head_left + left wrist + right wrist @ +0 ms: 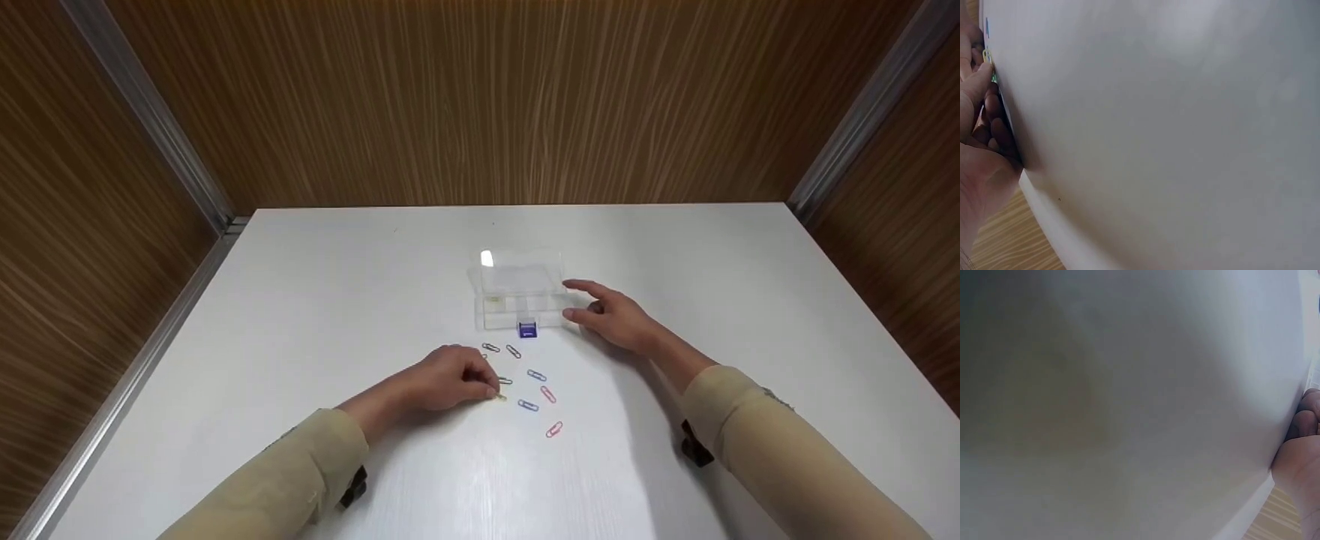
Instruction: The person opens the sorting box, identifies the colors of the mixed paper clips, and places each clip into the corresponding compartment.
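nearest the camera, two beige sleeves come in from the bottom edge, both cut off at the elbow. the pink paper clip [554, 429] lies closest of the scattered clips, on the white table [337, 300], well short of the clear plastic organizer box [519, 291]. just beyond it, the left hand [450, 382] is down on the table, fingers curled, thumb and forefinger pinching a yellow paper clip [501, 396] against the surface; the left wrist view catches only a sliver of that clip [986, 55] at the frame edge, most of it hidden by the fingers [977, 84]. beside the hand, on the box side, a blue clip [528, 406], a red clip [548, 394], another blue one [536, 375], and two dark clips [490, 347] just short of the box, colours hard to make out. a small blue block [527, 329] sits touching the box's near edge. the right hand [611, 315] rests just beside the box's right end, fingers relaxed and spread, holding nothing; whether a fingertip touches the box, i can't tell. the right wrist view is mostly blurred white table, fingers [1306, 416] clipped at the edge. box lid open, standing at the far side.
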Demonstrator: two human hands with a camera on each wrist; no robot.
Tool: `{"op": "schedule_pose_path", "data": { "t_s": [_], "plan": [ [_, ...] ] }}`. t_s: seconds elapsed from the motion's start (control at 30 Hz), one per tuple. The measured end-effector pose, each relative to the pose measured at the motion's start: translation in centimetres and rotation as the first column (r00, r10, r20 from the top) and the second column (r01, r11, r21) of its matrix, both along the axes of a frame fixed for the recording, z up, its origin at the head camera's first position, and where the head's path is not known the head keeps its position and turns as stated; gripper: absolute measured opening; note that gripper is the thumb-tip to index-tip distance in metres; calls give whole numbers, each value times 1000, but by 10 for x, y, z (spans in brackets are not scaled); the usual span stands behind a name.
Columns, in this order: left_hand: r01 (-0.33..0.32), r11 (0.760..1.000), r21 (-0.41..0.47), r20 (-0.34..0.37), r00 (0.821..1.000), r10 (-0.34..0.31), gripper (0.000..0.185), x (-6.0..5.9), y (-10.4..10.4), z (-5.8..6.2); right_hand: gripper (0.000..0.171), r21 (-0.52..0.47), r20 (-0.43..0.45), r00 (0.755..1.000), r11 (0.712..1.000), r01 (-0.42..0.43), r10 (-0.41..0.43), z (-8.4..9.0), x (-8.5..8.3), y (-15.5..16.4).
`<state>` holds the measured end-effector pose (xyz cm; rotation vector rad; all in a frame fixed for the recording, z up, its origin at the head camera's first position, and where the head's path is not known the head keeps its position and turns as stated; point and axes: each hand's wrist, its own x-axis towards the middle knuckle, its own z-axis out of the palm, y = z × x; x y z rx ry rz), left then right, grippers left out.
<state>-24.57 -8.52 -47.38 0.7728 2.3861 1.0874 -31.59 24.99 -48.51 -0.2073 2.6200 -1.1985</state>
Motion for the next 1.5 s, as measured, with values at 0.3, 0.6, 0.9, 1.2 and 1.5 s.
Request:
{"op": "schedule_pose_path", "data": {
  "t_s": [0.3, 0.6, 0.9, 1.2, 1.5],
  "plan": [
    [8, 1000, 15, 1, 1000, -9, 8, -4, 0, 1, 68, 14, 7, 1000, 1000, 2, -2, 3, -2, 0],
    [16, 998, 60, 38, 999, -19, 6, -8, -1, 2, 69, 9, 18, 1000, 1000, 7, -7, 6, -4, 1],
    [-34, 991, 129, 107, 994, 20, 9, -13, -2, 13, 68, 6, 15, 1000, 1000, 5, -5, 7, -4, 1],
    [-160, 979, 129, 76, 986, 151, 11, -32, -1, 36, 69, 17, 30, 999, 1000, 14, -15, 6, -5, 0],
    [-302, 945, 125, 101, 951, 291, 15, -60, -2, 46, 70, 7, 34, 999, 1000, 18, -19, 6, -1, -1]
  ]
}}
